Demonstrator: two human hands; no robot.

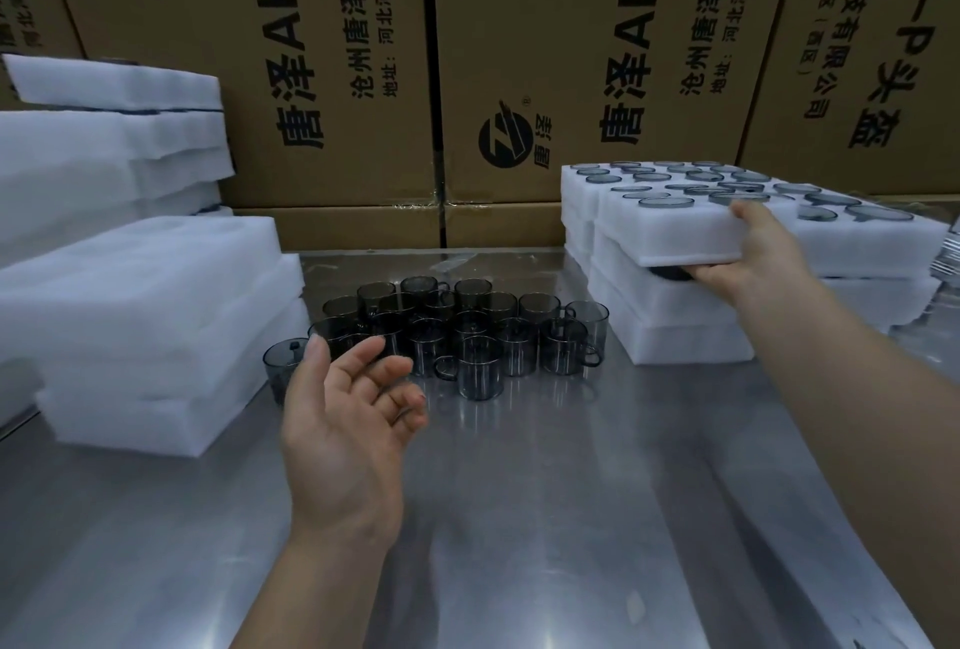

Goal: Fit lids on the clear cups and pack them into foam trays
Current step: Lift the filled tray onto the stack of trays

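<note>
1. Cardboard boxes (pixel 332 76) behind the table (pixel 571 492) read "唐泽AH4" and "沧州唐泽通信", printed sideways
2. The top foam tray (pixel 685 237) on the right stack holds lids (pixel 666 202); the right hand (pixel 753 258) grips it by one corner, so it could tilt and spill them
3. Cups (pixel 467 331) cluster mid-table, where a slipping tray might topple them
4. The left hand (pixel 348 404) hovers open, palm up, near the cups

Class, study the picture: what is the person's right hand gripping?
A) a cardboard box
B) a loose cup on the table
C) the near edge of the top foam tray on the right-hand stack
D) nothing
C: the right hand grips the top foam tray at its near edge, thumb above and fingers beneath it.
</note>
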